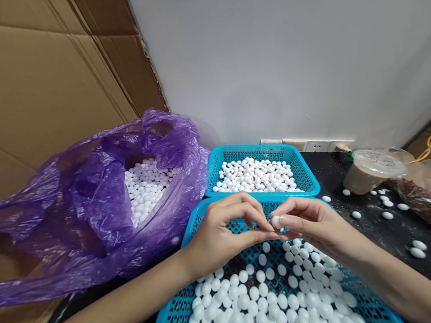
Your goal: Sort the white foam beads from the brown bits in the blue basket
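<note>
Left of the left hand (224, 230) sits a purple bag (79, 210) of white balls (143, 190). A blue basket (265, 153) sits behind the hands. Both hands, almost shut, pinch one ball (276, 222) over a second basket (394, 318). A cup (373, 170) sits past the right hand (317, 225).

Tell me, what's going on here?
A person is pinching a small white foam ball between the fingertips of their left hand and right hand, above a blue plastic basket holding many similar balls. A second blue basket of balls sits behind it, and an open purple plastic bag beside them holds more.
</note>
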Motion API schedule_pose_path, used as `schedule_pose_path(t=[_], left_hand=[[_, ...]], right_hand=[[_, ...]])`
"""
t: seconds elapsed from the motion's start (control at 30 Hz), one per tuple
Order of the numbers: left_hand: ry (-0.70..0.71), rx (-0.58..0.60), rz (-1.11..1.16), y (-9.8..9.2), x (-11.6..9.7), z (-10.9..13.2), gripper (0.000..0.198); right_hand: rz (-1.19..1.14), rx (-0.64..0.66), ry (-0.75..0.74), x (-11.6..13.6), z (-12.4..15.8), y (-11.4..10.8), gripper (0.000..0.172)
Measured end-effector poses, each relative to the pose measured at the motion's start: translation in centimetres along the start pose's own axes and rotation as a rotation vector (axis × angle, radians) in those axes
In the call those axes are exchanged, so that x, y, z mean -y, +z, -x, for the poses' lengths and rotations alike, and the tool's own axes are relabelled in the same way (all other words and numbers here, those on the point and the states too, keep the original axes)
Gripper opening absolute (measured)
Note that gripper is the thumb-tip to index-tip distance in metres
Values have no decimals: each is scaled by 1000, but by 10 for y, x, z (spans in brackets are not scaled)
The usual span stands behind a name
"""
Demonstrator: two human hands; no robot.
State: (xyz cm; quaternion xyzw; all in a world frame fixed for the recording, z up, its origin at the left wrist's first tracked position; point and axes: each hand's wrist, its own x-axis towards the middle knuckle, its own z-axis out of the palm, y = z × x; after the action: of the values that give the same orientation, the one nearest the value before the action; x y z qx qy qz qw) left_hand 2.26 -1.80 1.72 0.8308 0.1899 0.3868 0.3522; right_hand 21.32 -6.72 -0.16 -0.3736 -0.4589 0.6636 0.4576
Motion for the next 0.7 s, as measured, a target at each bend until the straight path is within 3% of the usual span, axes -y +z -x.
schedule_pose_path(t=[0.7], left_hand=[[26,-50,-52,-1,-2,0,14]], right_hand=[[25,-26,-1,1,1,5,8]])
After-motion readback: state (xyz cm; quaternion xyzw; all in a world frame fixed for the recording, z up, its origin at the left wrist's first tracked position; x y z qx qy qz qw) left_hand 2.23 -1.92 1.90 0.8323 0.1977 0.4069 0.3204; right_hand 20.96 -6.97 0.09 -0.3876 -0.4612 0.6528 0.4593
